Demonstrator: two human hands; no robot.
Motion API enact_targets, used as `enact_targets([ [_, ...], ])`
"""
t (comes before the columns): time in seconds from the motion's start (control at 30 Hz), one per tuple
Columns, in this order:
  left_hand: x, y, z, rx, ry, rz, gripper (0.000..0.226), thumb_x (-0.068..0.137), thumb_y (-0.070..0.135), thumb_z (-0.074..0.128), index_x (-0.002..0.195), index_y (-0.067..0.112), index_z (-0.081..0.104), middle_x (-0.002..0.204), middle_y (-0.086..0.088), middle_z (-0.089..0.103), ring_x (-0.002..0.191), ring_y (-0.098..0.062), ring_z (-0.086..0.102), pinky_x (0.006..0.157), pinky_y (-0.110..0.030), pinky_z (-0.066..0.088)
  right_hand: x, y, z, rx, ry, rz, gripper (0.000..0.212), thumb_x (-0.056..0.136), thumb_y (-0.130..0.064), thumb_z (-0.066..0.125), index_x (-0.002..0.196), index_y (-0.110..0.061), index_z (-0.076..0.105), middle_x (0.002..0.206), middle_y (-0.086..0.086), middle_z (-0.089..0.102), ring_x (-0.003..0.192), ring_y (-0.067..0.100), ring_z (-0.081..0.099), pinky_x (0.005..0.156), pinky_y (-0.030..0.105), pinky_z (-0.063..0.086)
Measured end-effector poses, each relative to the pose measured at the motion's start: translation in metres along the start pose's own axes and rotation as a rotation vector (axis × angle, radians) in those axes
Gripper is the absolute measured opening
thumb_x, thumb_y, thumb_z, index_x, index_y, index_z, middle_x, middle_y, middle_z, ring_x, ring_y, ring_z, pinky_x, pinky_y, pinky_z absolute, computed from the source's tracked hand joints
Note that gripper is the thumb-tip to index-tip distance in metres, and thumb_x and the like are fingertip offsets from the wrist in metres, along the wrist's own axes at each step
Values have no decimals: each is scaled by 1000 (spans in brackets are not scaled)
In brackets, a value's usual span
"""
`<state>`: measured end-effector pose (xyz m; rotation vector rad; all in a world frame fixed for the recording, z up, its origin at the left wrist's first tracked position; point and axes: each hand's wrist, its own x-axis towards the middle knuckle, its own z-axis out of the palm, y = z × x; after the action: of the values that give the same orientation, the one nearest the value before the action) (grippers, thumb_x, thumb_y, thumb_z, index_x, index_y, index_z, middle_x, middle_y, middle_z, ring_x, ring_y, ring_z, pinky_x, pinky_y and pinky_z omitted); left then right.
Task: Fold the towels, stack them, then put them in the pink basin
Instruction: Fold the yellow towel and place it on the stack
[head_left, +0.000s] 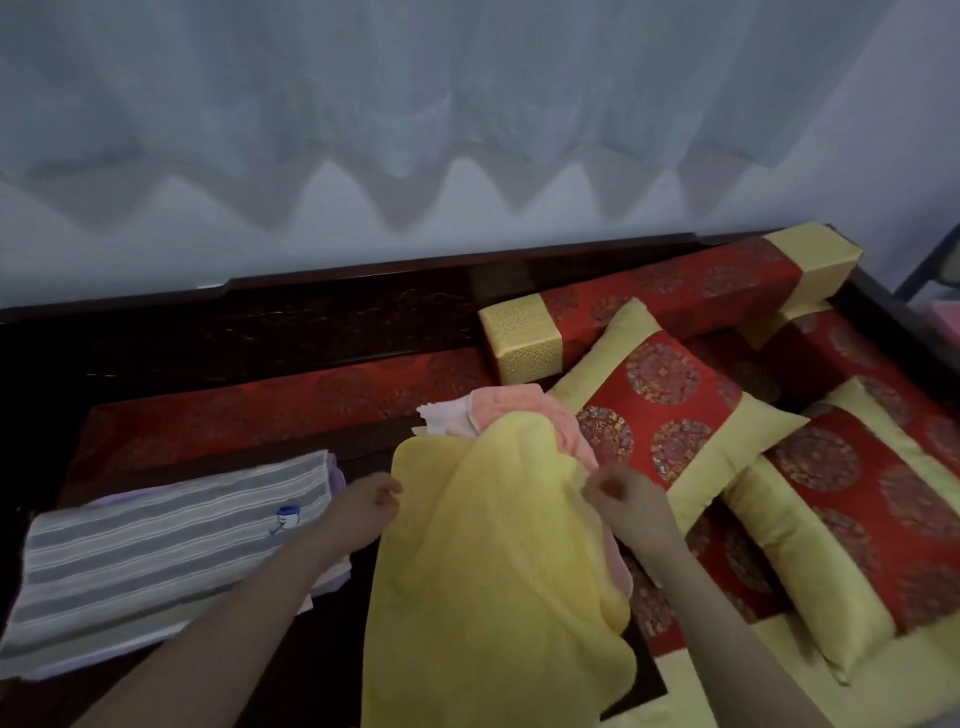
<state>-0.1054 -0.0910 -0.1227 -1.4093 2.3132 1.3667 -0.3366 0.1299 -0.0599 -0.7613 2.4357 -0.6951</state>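
A yellow towel (498, 571) hangs loose in front of me over the dark wooden seat. My left hand (363, 512) pinches its left edge and my right hand (626, 501) pinches its right edge, both near the top. Behind it lies a pile with a salmon-pink towel (524, 408) and a pale pink cloth (447, 418). On the left, a folded grey-and-white striped towel (156, 535) lies flat on a lilac one (337, 475). No pink basin shows in this view.
Red-and-gold cushions (670, 405) and a long bolster (670, 296) crowd the right side of the seat. A dark carved backrest (260, 322) runs along the rear under a white curtain (467, 130). A red seat pad (249, 415) covers the back.
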Motion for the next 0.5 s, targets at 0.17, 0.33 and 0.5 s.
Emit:
enact_targets([
  [0.17,63,21,8,82,164,-25,44,89,15,53,132,8,46,131,-16,51,118,-32,49,87,-32,43,88,-29,35,131,10,102,31,87,-26,60,113,-10,63,112,7,66,100,23,60,80,27,42],
  [0.33,91,21,22,-49,167,-166,62,84,18,63,138,8,36,136,-19,38,119,-37,46,90,-39,47,127,-24,61,158,-28,266,61,82,-37,67,132,-8,48,130,11,58,117,28,55,97,34,43],
  [0.5,90,24,20,-280,224,-105,45,82,17,70,123,7,52,109,-9,58,100,-28,57,79,-35,49,133,-26,58,325,84,260,43,74,-5,66,116,-13,60,105,8,65,89,24,63,74,30,50],
])
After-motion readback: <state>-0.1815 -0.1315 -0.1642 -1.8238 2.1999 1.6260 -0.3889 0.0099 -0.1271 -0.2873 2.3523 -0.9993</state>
